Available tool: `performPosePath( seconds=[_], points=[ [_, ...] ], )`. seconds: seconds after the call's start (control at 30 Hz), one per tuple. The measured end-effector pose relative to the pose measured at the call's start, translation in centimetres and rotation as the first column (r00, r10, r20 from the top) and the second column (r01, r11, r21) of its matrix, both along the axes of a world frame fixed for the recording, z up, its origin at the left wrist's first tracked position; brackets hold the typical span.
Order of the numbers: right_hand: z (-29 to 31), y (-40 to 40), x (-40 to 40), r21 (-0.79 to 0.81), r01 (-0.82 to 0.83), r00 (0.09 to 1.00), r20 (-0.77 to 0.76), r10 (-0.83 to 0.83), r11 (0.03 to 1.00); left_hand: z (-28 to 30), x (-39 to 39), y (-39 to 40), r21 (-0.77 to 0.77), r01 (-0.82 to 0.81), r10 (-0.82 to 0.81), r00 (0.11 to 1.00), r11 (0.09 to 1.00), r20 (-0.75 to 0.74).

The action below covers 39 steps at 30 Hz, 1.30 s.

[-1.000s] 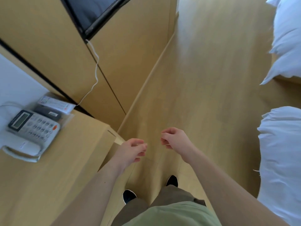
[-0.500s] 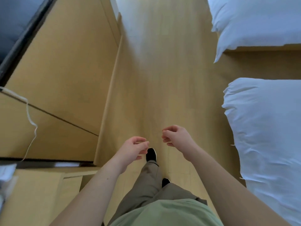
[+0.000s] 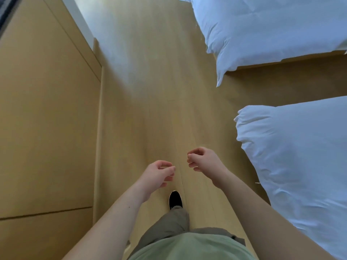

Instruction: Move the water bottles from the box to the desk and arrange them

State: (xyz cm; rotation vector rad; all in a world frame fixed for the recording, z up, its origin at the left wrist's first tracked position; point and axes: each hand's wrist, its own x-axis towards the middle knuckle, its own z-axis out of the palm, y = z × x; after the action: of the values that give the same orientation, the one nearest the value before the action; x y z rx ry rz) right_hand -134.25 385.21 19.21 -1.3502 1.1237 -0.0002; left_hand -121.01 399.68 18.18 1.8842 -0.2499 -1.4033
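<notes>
Head view: apparently empty, loosely curled hands [image 3: 158, 174].

both forearms run out of the bottom edge. near bed [image 3: 300, 156] cut off by the right and bottom edges, far bed [image 3: 272, 27] by the top and right edges. one black shoe [image 3: 175, 199] shows only its toe half, the rest under the trouser leg [image 3: 169, 226]; other foot hidden. left hand [image 3: 156, 175] and right hand [image 3: 203, 162] fingers curl inward, tips partly hidden behind the knuckles. dark strip [image 3: 5, 14] at top left cropped and blurred, can't tell what it is. wood panel [image 3: 47, 119] cut by the left edge.
</notes>
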Motion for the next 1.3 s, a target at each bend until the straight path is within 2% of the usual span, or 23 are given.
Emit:
performPosePath(
  seconds=[0.53,1.07,1.3],
  points=[
    [0.1,-14.9,11.6,-0.035,0.087,0.996,-0.001,-0.087,0.996,-1.5,14.4,-15.3,-0.021,0.087,-0.086,0.996,0.996,0.027],
    [-0.9,-40.9,27.0,0.022,-0.025,1.0,0.006,0.025,0.999,-0.7,27.6,-41.2,0.029,0.0,-0.002,0.997,1.0,0.077],
    [-0.5,-48.6,33.1,0.024,-0.038,0.999,0.023,0.037,0.999,0.3,33.0,-48.3,0.038,-0.034,0.031,0.997,0.999,0.072]
  ],
)
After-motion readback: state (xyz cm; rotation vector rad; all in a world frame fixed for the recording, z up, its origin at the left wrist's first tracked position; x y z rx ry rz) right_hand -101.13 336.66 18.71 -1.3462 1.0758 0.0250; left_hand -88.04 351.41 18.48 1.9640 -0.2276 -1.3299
